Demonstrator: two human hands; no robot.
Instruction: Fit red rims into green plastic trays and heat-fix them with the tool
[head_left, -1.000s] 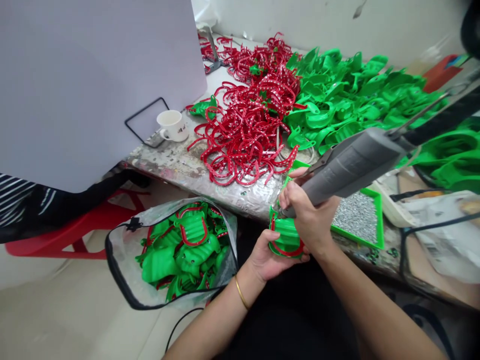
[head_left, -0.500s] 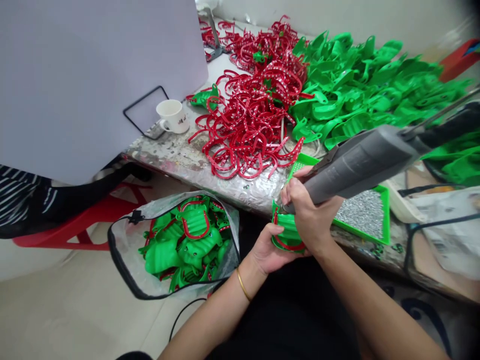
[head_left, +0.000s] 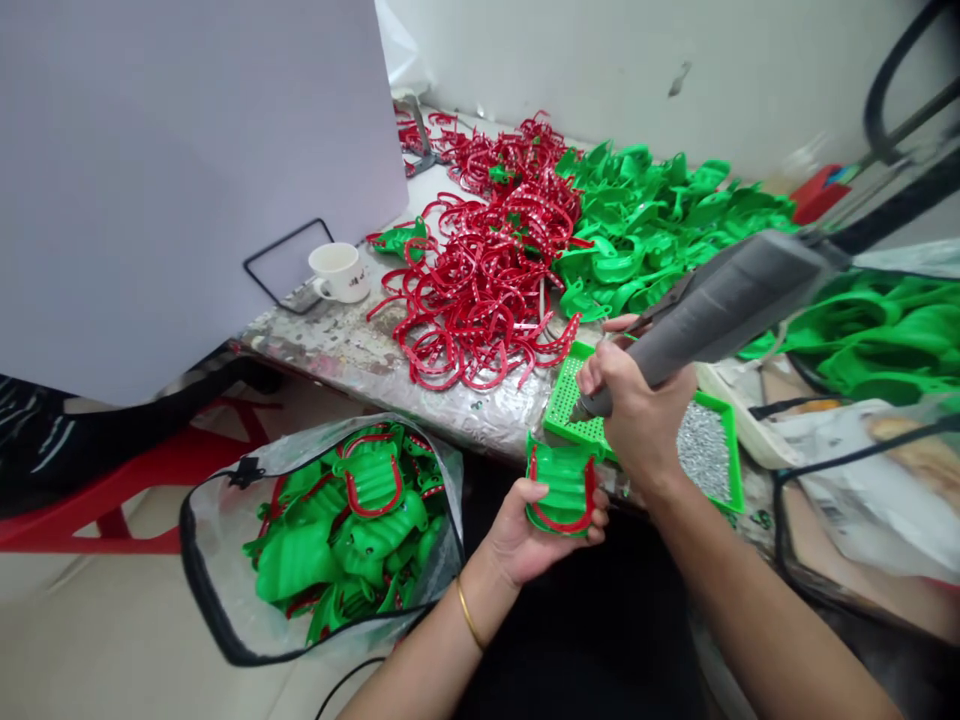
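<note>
Head view, noting as I watch from afar. The left hand (head_left: 540,535) has a firm grasp on a ribbed green moulded piece (head_left: 566,485), fingers curled beneath it and thumb along its side. That cradle holds the piece up in the open, just off the table edge, tilted toward the camera where I can read it well. A red perforated strip (head_left: 591,490) runs round its rim and looks seated, though the fingers hide part of the underside.

The right hand (head_left: 637,415) is clenched around the barrel of a grey handheld power tool (head_left: 724,310); its exact kind I cannot tell from here. Its nose hangs just above the piece, not touching, over a green perforated plate (head_left: 570,400).

Everything seems laid out for short reaches. Silver granules (head_left: 703,450) fill a shallow green tray just beyond the right hand. On the foil-covered table (head_left: 420,410) lie a tangled heap of loose red strips (head_left: 480,310) and a pile of green pieces (head_left: 645,230). Left of the forearm, a clear zip bag (head_left: 202,570) holds green pieces with red rims.
</note>
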